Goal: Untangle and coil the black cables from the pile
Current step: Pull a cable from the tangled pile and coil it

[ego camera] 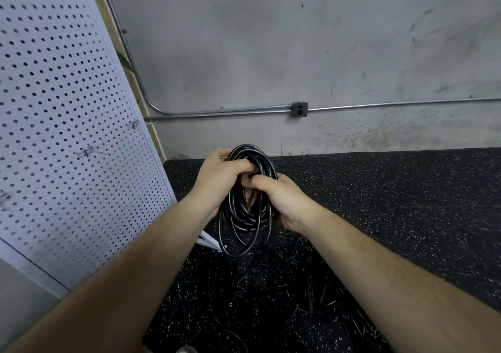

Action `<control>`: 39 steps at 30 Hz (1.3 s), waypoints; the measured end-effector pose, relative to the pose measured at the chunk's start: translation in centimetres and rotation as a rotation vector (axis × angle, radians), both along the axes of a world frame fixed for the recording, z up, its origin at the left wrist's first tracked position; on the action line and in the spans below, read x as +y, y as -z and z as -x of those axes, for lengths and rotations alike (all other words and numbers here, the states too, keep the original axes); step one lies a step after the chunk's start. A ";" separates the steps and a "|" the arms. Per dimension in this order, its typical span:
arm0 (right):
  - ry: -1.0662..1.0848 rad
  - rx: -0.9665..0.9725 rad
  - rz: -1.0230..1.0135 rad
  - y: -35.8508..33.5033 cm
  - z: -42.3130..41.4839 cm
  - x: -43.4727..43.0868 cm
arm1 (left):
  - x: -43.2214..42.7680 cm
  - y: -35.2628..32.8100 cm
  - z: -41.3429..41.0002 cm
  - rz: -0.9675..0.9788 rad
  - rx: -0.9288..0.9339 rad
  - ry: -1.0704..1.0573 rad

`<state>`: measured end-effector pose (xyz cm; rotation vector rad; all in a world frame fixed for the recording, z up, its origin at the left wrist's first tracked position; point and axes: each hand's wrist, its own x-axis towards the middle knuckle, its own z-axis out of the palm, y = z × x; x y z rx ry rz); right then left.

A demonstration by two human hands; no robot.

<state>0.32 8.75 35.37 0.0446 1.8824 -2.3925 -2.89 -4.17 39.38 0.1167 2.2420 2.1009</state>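
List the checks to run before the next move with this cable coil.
1. Left hand grips the coil near its top: ok.
2. Right hand grips the coil: ok.
3. Loops gathered in one bundle: ok.
4. Cable end secured: cannot tell, the fingers hide it.
5. Pile finished: not ok, loose cables lie on the floor.
6. Pegboard hook free: ok.

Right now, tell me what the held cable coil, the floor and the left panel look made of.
Cable coil: glossy black rubber or plastic jacket, judging by white glints. Floor: matte black rubber-like matting, white-speckled. Panel: white pegboard, painted hardboard or metal; regular holes.
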 end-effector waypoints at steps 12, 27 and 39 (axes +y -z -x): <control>0.414 -0.059 -0.185 0.0 1.1 -0.1 | 0.5 4.1 1.0 0.511 0.244 0.003; 0.134 0.000 -0.619 6.3 7.2 -5.9 | -5.8 10.7 7.0 0.324 -0.011 -0.103; -0.151 -0.306 -0.769 25.7 16.4 -10.8 | -12.6 31.8 12.6 -0.217 -0.658 -0.254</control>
